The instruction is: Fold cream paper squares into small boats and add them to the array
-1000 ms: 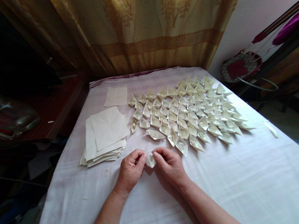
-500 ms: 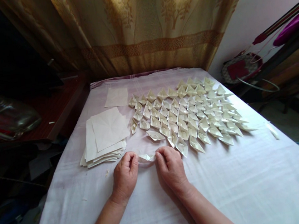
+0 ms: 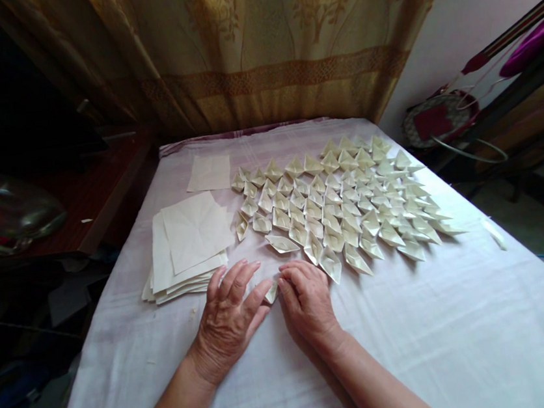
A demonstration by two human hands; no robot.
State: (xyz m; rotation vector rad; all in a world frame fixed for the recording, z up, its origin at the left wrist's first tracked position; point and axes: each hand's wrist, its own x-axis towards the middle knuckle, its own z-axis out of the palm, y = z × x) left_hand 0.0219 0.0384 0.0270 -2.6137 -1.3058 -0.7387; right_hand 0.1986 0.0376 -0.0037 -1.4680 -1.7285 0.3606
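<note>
A small folded paper boat [image 3: 271, 292] is between my hands at the near side of the table. My right hand [image 3: 308, 299] pinches its right end, and the fingers hide part of it. Fingers stretched apart, my left hand [image 3: 229, 313] is at the boat's left side; whether the thumb and fingertip touch the paper I cannot tell. Just beyond my right hand lies the nearest row of many finished paper boats [image 3: 330, 264]. Left of them, past my left hand, is a stack of white paper sheets [image 3: 196, 232].
A single sheet [image 3: 208, 173] lies behind the stack. All this rests on a bed-like table with a white cloth [image 3: 416, 345]. A thin white object [image 3: 494, 234] lies near the right edge. A reddish cabinet [image 3: 103, 184] stands left, a golden curtain [image 3: 262, 74] behind.
My left hand has let go of the boat's left end and spread its fingers. My right hand has stayed at the boat, which now looks turned and shorter in view.
</note>
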